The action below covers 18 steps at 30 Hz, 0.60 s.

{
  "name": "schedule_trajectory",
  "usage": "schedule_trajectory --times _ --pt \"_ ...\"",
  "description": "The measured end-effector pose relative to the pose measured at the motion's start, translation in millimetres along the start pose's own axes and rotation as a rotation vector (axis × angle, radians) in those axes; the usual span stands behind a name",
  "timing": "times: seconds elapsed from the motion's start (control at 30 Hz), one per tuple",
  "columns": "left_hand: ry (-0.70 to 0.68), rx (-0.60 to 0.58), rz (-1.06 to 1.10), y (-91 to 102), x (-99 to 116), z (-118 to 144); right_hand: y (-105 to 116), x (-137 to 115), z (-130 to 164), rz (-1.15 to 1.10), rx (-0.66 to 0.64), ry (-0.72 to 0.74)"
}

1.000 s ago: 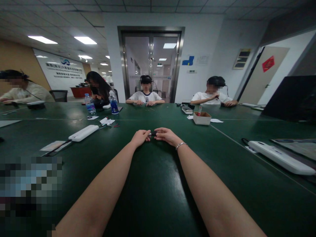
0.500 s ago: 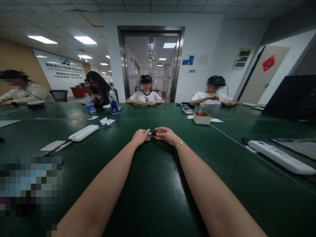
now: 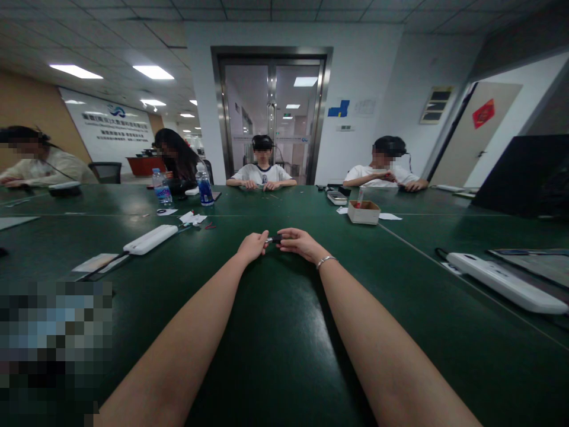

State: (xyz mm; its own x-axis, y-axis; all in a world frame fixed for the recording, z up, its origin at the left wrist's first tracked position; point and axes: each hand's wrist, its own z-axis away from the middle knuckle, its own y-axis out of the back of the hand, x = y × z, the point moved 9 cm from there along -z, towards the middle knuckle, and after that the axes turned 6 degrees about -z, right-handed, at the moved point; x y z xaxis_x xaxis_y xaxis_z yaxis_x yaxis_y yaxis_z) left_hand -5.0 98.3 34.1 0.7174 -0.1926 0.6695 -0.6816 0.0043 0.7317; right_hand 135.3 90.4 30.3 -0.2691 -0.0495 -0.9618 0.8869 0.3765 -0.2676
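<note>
Between my two hands, just above the green table (image 3: 267, 332), is a small slim object with a black body and a silver end (image 3: 275, 239). Its exact kind is too small to make out. My left hand (image 3: 253, 245) pinches the silver end with thumb and fingers. From the other side, the fingers of my right hand (image 3: 300, 244) are closed on the black part. A silver bracelet (image 3: 326, 261) circles my right wrist. Both forearms reach forward over the tabletop.
A white power strip (image 3: 151, 239) lies to the left, another white strip (image 3: 504, 283) to the right. Ahead are paper scraps (image 3: 192, 218), two bottles (image 3: 205, 187) and a small open box (image 3: 363, 213). Several people sit across the table, including one person (image 3: 263, 172) directly opposite.
My left fingers have shifted slightly left along the small object, so more of its silver end shows. My right hand stays almost where it was.
</note>
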Motion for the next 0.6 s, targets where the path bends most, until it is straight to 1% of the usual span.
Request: schedule_trajectory --times 0.3,0.6 --pt "-0.024 0.031 -0.015 1.0 1.9 -1.4 -0.1 0.0 -0.9 -0.02 -0.027 0.015" --pt "-0.056 0.046 -0.025 -0.6 3.7 0.0 3.5 1.7 -2.7 -0.03 -0.01 0.014"
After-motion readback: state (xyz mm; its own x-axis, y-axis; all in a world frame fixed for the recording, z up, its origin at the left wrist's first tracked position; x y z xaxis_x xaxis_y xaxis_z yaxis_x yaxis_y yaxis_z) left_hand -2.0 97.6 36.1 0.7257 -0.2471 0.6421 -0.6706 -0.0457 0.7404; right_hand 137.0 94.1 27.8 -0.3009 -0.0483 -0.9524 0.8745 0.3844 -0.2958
